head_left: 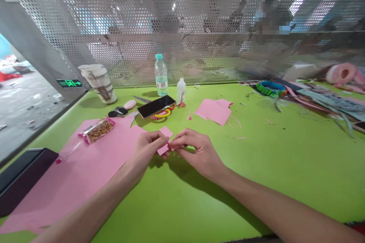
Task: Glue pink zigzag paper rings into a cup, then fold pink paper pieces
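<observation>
My left hand (pixel 146 152) and my right hand (pixel 196 152) meet above the green table (pixel 242 167), their fingertips pinching a small folded piece of pink paper (pixel 164 140) from both sides. Part of the piece shows between my fingers, and the rest is hidden by them. Beneath my left wrist lies a large pink paper sheet (pixel 85 167). Beyond my right hand rests a cut pink paper scrap (pixel 213 111), with thin offcuts scattered around it.
Along the back stand a paper cup (pixel 98 83), a water bottle (pixel 161 76) and a small white bottle (pixel 181 93), before a perforated metal screen (pixel 182 15). A smartphone (pixel 156 106), scissors (pixel 141 99) and a bagged snack (pixel 98 131) lie nearby. Craft materials (pixel 313 97) crowd the right.
</observation>
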`<act>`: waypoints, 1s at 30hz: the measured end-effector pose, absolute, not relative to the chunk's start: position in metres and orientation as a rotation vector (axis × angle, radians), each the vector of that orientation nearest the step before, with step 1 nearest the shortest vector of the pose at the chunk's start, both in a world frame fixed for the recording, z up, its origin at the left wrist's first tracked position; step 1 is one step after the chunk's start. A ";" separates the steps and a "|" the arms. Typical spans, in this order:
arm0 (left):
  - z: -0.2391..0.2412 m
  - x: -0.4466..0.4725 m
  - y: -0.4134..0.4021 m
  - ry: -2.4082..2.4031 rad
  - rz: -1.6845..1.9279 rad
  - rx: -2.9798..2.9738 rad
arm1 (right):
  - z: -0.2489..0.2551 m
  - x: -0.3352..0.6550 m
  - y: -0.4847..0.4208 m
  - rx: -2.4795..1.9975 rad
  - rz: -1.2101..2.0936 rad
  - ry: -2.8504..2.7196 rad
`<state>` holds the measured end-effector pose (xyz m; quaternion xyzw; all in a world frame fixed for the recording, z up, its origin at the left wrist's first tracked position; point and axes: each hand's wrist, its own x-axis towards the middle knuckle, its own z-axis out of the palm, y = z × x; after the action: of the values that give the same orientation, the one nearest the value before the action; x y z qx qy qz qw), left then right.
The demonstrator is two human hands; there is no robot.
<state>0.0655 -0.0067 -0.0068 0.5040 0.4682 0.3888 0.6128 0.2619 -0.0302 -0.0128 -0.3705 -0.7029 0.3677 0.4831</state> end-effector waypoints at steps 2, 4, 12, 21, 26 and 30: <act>-0.007 0.066 -0.006 1.071 0.899 1.185 | -0.010 0.261 -0.032 -0.931 0.945 -1.705; -0.007 0.066 -0.006 1.054 0.901 1.214 | -0.009 0.260 -0.033 -0.990 1.048 -1.638; -0.007 0.066 -0.010 1.077 0.792 1.275 | -0.014 0.261 -0.028 -1.091 1.307 -1.488; -0.009 0.065 -0.009 1.085 0.756 1.255 | -0.013 0.261 -0.028 -1.087 1.317 -1.485; -0.008 0.067 -0.010 1.084 0.763 1.253 | -0.013 0.261 -0.028 -1.067 1.322 -1.481; -0.009 0.069 -0.011 1.086 0.765 1.269 | -0.013 0.260 -0.028 -1.055 1.326 -1.485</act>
<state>0.0686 -0.0107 -0.0091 0.5491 0.4698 0.3308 0.6069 0.2602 -0.0278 -0.0133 -0.4228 -0.5952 0.5315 0.4295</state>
